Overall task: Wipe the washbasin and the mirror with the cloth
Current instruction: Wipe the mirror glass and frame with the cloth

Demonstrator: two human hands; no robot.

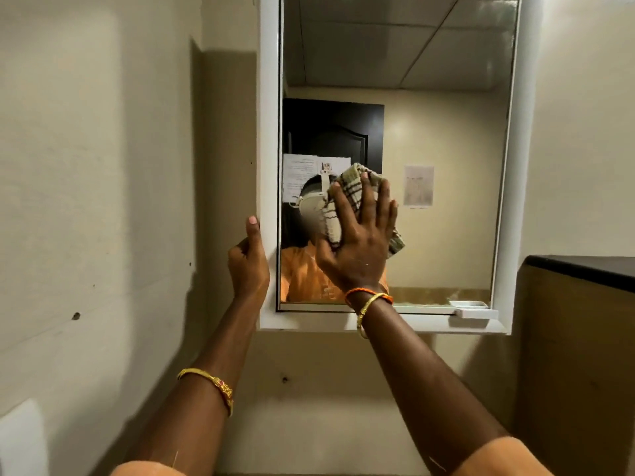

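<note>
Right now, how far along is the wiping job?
In hand: the right hand presses the checked beige cloth flat against the white-framed wall mirror, while the left hand grips the frame's left edge. Done: nothing can be confirmed. Left: the rest of the glass; the washbasin is out of view.

Glossy glass mirror (429, 139), woven checked cloth (338, 201), smooth white frame (269, 132)

Mirror (429, 132) upper glass free; frame (269, 97) bounds.
</note>
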